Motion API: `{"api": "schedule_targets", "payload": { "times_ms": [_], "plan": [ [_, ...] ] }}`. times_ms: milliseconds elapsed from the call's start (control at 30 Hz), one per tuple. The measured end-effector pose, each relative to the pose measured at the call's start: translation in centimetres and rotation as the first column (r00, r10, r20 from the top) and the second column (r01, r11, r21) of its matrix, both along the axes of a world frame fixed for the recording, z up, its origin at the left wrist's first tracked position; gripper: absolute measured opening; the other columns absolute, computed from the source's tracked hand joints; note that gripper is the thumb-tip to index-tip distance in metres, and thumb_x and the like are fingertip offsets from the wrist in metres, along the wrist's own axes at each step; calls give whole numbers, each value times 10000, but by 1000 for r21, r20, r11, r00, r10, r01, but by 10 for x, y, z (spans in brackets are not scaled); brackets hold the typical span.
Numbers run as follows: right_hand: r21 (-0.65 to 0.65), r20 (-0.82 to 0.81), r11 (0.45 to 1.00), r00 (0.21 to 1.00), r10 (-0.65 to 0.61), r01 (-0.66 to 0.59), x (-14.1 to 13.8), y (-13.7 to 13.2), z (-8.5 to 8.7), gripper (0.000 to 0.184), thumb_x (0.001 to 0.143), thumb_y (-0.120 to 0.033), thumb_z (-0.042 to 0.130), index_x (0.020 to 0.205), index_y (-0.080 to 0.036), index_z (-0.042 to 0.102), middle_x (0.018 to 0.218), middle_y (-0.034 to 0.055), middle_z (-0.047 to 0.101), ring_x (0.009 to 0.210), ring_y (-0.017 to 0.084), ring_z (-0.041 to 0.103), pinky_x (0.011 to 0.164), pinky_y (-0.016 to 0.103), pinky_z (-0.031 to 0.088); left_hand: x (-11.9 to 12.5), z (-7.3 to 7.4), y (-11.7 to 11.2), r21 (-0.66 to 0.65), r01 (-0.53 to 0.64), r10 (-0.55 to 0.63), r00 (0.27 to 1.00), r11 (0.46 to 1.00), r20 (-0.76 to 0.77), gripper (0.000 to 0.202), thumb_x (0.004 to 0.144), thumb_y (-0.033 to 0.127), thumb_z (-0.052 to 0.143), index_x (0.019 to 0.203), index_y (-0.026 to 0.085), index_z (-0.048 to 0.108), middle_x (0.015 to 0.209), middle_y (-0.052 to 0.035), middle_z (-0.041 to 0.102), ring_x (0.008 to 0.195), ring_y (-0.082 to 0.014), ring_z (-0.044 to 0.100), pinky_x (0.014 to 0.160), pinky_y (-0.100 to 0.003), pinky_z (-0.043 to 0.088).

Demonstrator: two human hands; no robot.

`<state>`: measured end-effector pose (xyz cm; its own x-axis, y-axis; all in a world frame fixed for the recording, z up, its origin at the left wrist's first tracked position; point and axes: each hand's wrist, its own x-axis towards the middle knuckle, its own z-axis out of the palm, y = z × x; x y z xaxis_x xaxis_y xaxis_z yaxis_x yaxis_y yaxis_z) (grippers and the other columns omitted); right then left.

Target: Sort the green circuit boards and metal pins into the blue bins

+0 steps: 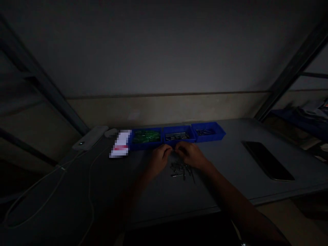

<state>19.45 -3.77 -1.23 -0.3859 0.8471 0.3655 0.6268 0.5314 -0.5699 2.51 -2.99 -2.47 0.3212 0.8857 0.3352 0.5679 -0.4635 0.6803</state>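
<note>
The scene is very dim. My left hand and my right hand meet fingertip to fingertip just in front of three blue bins. Both have their fingers curled and pinched together; what they hold is too small and dark to make out. A small pile of metal screws or pins lies on the grey table just below my hands. The left blue bin holds green parts, the middle bin holds grey metal parts, and the right bin holds a few dark pieces.
A dark phone or tablet lies flat at the right. A white power strip with a cable sits at the left, beside a blurred white and red card. A wall stands behind the bins. Metal frame struts rise on both sides.
</note>
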Motion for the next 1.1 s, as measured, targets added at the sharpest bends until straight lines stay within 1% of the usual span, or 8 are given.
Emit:
{"api": "schedule_targets", "payload": {
  "times_ms": [233,567,667,767,833,967,1033,1100],
  "plan": [
    [68,7,994,996,-88,87,4,3,0,212,890,-278,448,777,-175,594,694,30,631,622,129,563,608,231,369,4,5,-5,10,-24,23,986,1000,162,117,801,258,527,871,178,576,828,-26,655,734,-142,611,664,-235,468],
    [62,-8,998,1000,25,-25,0,1,-2,307,891,-364,441,698,-170,581,615,2,575,549,106,496,547,221,314,1,4,-1,95,-113,113,994,989,11,229,865,255,389,715,174,542,721,-33,623,704,-153,589,667,-248,436],
    [81,9,996,999,-31,30,2,1,3,383,895,-404,414,626,-170,553,561,0,536,509,103,453,520,229,274,4,2,0,53,-105,106,994,993,-18,287,887,271,349,705,174,548,707,-32,635,677,-149,598,650,-237,432],
    [106,-47,975,980,-193,197,13,8,7,454,893,-454,370,577,-173,535,527,3,510,485,109,427,502,242,240,8,-1,0,26,-78,80,991,997,-110,258,897,267,354,856,175,592,791,-38,669,738,-158,620,691,-239,437],
    [131,-139,913,919,-369,386,27,15,8,476,888,-461,353,548,-174,522,514,9,504,484,116,426,502,250,228,9,-3,0,23,-61,64,971,998,-232,234,884,249,396,1007,188,586,879,-50,681,809,-177,628,730,-258,437],
    [44,-269,680,664,-698,732,63,27,4,460,863,-439,355,551,-166,554,542,45,558,509,143,450,507,257,237,9,-5,0,76,-46,75,898,996,-434,246,856,248,454,1058,225,593,1019,-66,663,920,-209,610,793,-296,431],
    [-21,-280,598,570,-773,801,76,30,0,430,844,-438,378,617,-153,606,606,81,612,546,166,486,524,259,273,8,-5,1,89,-40,77,883,995,-464,208,846,257,472,994,231,615,1010,-53,657,934,-202,600,803,-289,427],
    [-56,-291,569,532,-796,821,81,31,-3,421,834,-451,391,715,-137,645,687,118,649,600,191,529,556,268,317,7,-5,0,80,-40,73,883,996,-463,173,837,259,485,942,231,620,971,-41,649,917,-190,597,788,-277,428]
  ]
}}
